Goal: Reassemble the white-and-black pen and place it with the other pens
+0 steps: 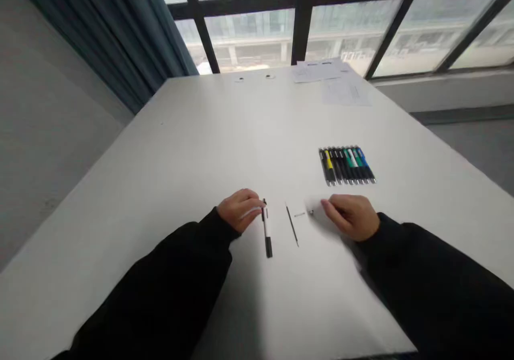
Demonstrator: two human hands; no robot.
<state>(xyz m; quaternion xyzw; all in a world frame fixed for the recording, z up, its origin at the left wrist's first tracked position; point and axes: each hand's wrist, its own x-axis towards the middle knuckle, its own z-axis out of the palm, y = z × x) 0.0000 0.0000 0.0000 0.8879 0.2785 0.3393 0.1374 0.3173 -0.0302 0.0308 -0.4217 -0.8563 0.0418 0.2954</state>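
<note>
My left hand rests on the white table, fingers curled beside the top end of a black-and-white pen barrel that lies on the table. Whether the fingertips touch it I cannot tell. A thin dark refill lies just right of the barrel. A small spring and a tiny part lie between the refill and my right hand. My right hand is curled, knuckles up, its fingertips next to the tiny part. Motion blurs it.
A row of several assembled pens with yellow, green, white and blue bodies lies farther back on the right. Sheets of paper lie at the table's far edge by the window. A blue curtain hangs at the left.
</note>
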